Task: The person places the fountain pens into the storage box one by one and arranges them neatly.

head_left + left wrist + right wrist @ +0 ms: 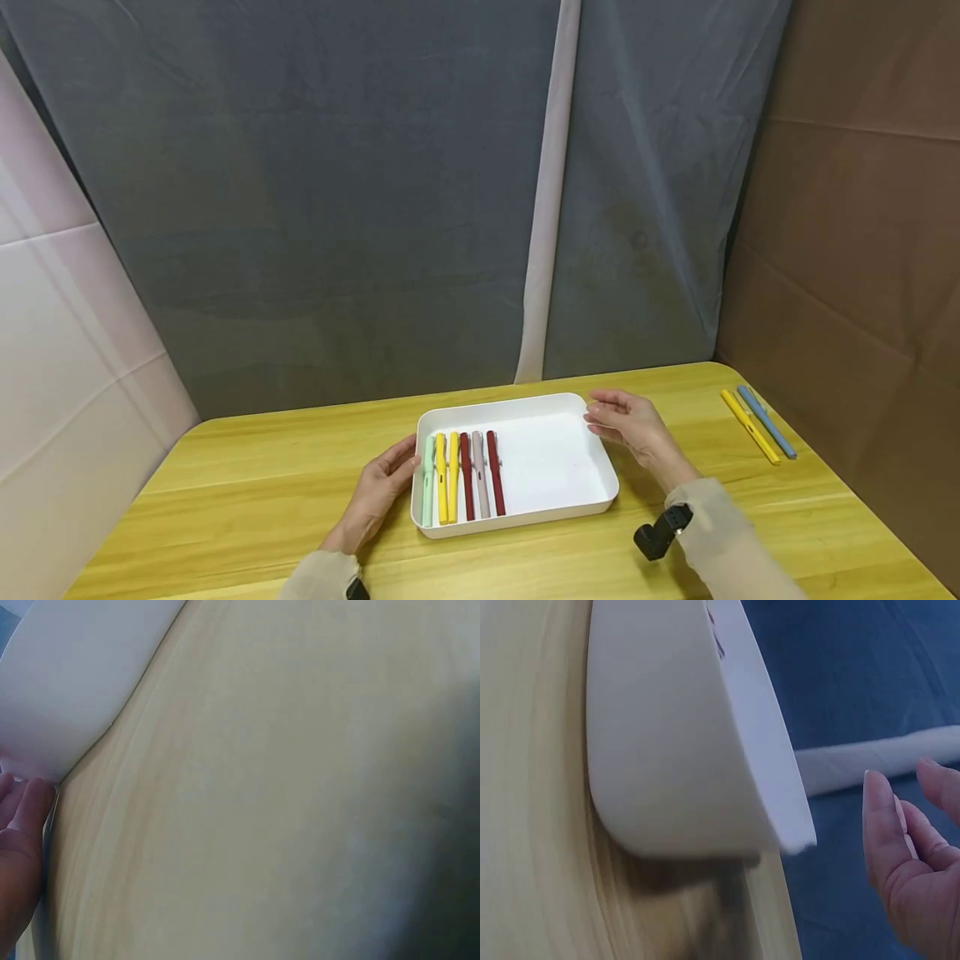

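Note:
A white rectangular tray [558, 467] sits on the wooden table. Capped pens stand in a row across its left half: a mint pen [428, 483], two yellow pens [441, 479], two dark red pens [495, 475] and a pale lilac pen [481, 475]. At the tray's left end my left hand [378, 487] touches the outer wall, its fingers extended and the thumb by the rim. My right hand [633, 425] hovers at the far right corner with loosely bent fingers. The right wrist view shows a gap between this hand [915, 862] and the tray [667, 735].
Another yellow pen [750, 427] and a blue pen [767, 421] lie side by side near the table's right edge. Grey cloth [337, 208] hangs behind the table [247, 483], with brown cloth [855, 208] at the right and pale cloth [75, 333] at the left.

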`<state>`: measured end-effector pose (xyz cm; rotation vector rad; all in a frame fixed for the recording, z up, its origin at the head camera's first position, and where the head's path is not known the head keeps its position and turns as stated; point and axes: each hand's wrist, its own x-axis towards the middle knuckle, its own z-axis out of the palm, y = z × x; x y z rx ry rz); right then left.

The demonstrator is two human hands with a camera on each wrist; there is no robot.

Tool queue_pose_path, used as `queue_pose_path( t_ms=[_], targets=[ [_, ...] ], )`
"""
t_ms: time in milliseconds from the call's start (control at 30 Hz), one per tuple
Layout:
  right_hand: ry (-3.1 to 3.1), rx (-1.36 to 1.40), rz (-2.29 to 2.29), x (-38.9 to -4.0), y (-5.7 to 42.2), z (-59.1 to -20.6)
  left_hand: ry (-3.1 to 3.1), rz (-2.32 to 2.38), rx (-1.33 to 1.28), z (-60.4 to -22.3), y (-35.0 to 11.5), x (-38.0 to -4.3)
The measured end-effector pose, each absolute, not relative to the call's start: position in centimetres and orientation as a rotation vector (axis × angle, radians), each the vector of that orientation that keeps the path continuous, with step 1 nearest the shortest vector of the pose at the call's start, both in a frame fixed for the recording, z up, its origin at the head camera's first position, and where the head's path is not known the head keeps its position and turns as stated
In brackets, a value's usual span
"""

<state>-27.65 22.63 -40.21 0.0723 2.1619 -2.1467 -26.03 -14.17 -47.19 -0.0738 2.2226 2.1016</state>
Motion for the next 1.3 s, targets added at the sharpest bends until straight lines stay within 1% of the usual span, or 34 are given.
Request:
queue_pose_path(
  t_ms=[833, 1167, 1300],
  targets=[
    [2.103, 0.11, -2.268, -26.8, 32.6, -40.4, 2.237, 2.066, -0.096, -47.0, -14.2, -25.5],
    [2.228, 0.084, -2.161, -26.2, 36.8, -40.3, 2.245, 2.079, -0.084, -46.9, -14.2, -25.6],
    [2.268, 0.127, -2.145, -25.9, 38.2, -40.2, 2.245, 2.085, -0.076, -47.0, -14.3, -25.6]
  ],
)
